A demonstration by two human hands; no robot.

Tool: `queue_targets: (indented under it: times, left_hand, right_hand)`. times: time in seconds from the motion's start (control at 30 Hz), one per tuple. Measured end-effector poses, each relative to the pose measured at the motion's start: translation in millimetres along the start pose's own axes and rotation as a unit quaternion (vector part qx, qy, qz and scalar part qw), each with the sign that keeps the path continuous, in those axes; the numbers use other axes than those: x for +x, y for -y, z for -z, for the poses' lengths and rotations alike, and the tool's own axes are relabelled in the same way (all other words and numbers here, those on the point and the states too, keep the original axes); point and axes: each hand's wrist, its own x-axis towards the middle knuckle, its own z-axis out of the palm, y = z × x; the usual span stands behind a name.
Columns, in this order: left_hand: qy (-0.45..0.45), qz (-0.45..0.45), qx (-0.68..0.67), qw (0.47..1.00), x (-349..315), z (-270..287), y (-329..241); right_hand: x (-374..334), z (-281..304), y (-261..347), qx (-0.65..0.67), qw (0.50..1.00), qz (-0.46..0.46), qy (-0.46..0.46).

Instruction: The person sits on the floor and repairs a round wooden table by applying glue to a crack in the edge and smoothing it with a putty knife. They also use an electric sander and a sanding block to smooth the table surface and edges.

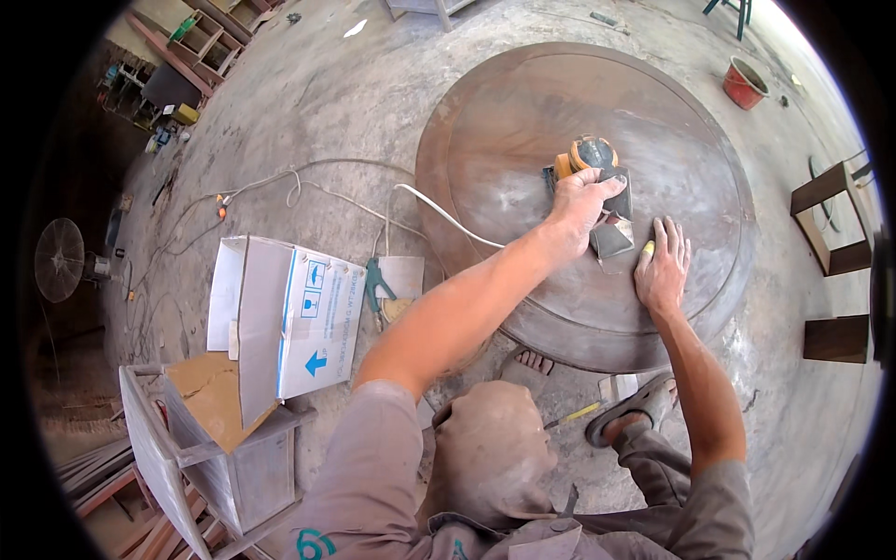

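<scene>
Sleeves, hands, sander at left one

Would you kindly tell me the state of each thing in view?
Round tabletop: flat, dust-streaked.
Sander: on the tabletop; cannot tell whether running.
Left hand: gripping the sander.
Right hand: spread, palm down.
Cardboard box: flaps open.
Red bucket: upright.
Fan: cannot tell whether spinning.

Taking the tabletop as our clock, we find the sander over its middle, slightly toward twelve, the left hand on the sander and the right hand on the tabletop toward four. Beyond its edge, we have the bucket at two, the frame at three, the carton at eight and, farther out, the fan at nine.
</scene>
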Motion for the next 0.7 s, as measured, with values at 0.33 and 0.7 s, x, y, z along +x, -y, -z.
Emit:
queue_targets:
  times: [0.33,0.7]
  left_hand:
    - [0.076,-0.07,0.271,0.957,71.3,55.9,-83.5]
    - [-0.142,-0.436,0.557,0.692,29.7,156.7,-91.4]
  right_hand:
    - [-2.8,-1.8,-11.6,-0.018,1.0,0.001,-0.009]
    - [-2.8,-12.7,-13.2,0.002,1.0,0.012,-0.025]
